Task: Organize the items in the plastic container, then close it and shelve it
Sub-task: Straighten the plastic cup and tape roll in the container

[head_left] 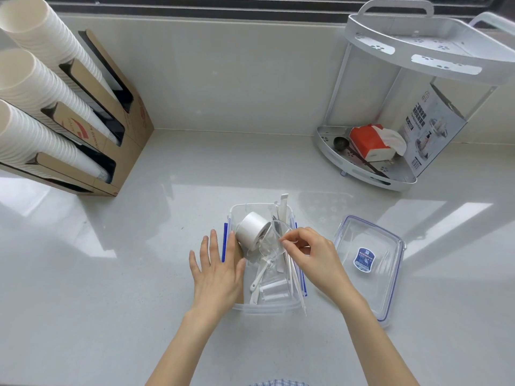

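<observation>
A clear plastic container (264, 309) with blue clips stands open on the counter in front of me. Inside lie a white roll of tape (250, 229), a clear plastic cup (274, 236), white spoons (257, 277) and long wrapped straws (281, 210) sticking out over the far rim. My left hand (216, 270) rests flat with fingers spread on the container's left side. My right hand (310, 253) pinches the rim of the clear cup over the container. The clear lid (370, 263), with a blue label, lies flat on the counter to the right.
A white two-tier corner shelf (367, 174) stands at the back right, holding a red tissue box (367, 143), a dark scoop and a printed box. A cardboard dispenser (119, 140) with stacks of white paper cups is at the left. A window sill runs behind.
</observation>
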### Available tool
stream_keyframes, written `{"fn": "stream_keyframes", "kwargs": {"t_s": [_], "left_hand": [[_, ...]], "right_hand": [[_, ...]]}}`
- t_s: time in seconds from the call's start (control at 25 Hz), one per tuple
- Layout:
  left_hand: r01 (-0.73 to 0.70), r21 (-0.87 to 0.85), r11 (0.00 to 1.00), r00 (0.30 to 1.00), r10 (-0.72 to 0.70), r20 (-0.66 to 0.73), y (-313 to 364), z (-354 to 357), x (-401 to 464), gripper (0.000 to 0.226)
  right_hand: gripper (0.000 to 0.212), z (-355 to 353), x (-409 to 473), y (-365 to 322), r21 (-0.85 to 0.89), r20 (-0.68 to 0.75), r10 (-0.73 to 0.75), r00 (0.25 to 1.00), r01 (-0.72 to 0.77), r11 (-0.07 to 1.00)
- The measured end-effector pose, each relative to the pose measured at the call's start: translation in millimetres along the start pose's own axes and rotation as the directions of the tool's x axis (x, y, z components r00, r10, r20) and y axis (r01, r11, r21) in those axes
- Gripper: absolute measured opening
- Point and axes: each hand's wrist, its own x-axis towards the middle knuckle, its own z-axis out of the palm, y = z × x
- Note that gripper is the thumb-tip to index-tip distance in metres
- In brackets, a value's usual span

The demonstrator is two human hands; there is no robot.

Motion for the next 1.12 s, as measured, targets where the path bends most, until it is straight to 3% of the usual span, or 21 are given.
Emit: {"fn": "stream_keyframes", "kwargs": {"t_s": [0.08, 0.2, 0.36, 0.48, 0.68, 0.84, 0.96, 1.12], "left_hand": [[-0.056, -0.053, 0.997, 0.990, 0.048, -0.135, 6, -4, 0, 0.057], [-0.134, -0.060, 0.989, 0.943, 0.108, -0.314, 20, -7, 1, 0.034], [-0.075, 0.060, 0.995, 0.981, 0.085, -0.172, 28, -1, 7, 0.034], [-0.122, 0.044, 0.992, 0.978, 0.128, -0.165, 30, 1, 10, 0.029], [-0.222, -0.216, 0.951, 0.966, 0.184, -0.182, 33, -5, 8, 0.019], [-0.253, -0.531, 0.809, 0.967, 0.189, -0.173, 31, -19, 6, 0.003], [-0.289, -0.610, 0.738, 0.957, 0.231, -0.174, 31, -29, 2, 0.025], [-0.248, -0.698, 0.671, 0.966, 0.220, -0.133, 31, -35, -4, 0.023]], "right_hand": [[0.027, -2, 0, 0, 0.005, -0.018, -0.005, 1.000, 0.005, 1.000], [0.027, -4, 0, 2, 0.007, -0.050, -0.011, 0.999, 0.011, 1.000], [0.027, -9, -2, 6, 0.005, -0.069, -0.006, 0.998, 0.007, 1.000], [0.026, -10, -2, 8, 0.011, -0.077, 0.002, 0.997, -0.001, 1.000], [0.025, -11, -1, 7, 0.032, -0.095, 0.008, 0.995, -0.005, 0.999], [0.027, -16, -1, 1, 0.095, -0.142, -0.010, 0.990, 0.024, 0.995], [0.026, -18, -2, -8, 0.163, -0.155, -0.037, 0.987, 0.063, 0.985], [0.025, -18, -1, -20, 0.195, -0.130, -0.094, 0.987, 0.119, 0.974]]}}
